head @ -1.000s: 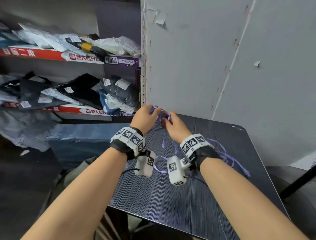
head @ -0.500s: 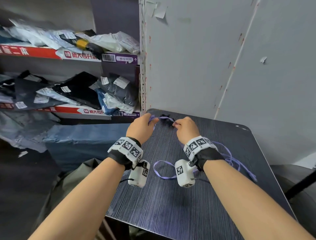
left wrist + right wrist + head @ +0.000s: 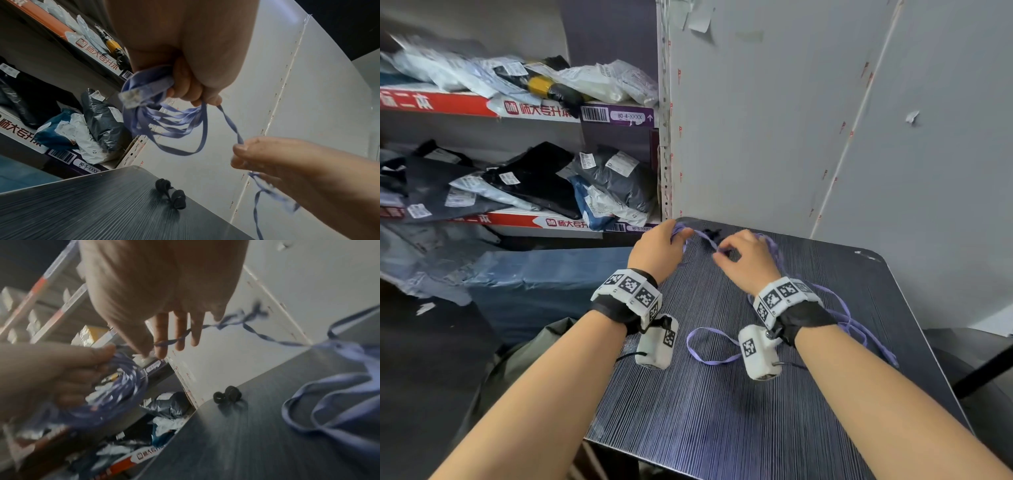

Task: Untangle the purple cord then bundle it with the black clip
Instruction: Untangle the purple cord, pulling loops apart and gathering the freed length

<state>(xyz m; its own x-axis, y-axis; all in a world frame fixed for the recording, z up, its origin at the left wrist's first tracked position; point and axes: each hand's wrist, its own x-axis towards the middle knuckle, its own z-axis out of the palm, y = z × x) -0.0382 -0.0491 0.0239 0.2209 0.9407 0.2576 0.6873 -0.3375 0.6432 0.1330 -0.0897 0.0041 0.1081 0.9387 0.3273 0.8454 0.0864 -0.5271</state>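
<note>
Several loops of purple cord (image 3: pixel 164 123) bunched in the curled left hand (image 3: pixel 659 248), clear plug end sticking out beside the fingers. One twisted strand pinched between thumb and forefinger of the right hand (image 3: pixel 744 258), other fingers spread, slack trailing behind that wrist over the bench (image 3: pixel 722 428). Black clip (image 3: pixel 171 194) lying below and between both hands, untouched.

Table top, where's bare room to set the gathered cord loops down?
Bare table lies near its front edge, between the forearms. Another patch sits beneath the left hand. Crowded: purple cord strewn along the right side, black clip at the far edge.
</note>
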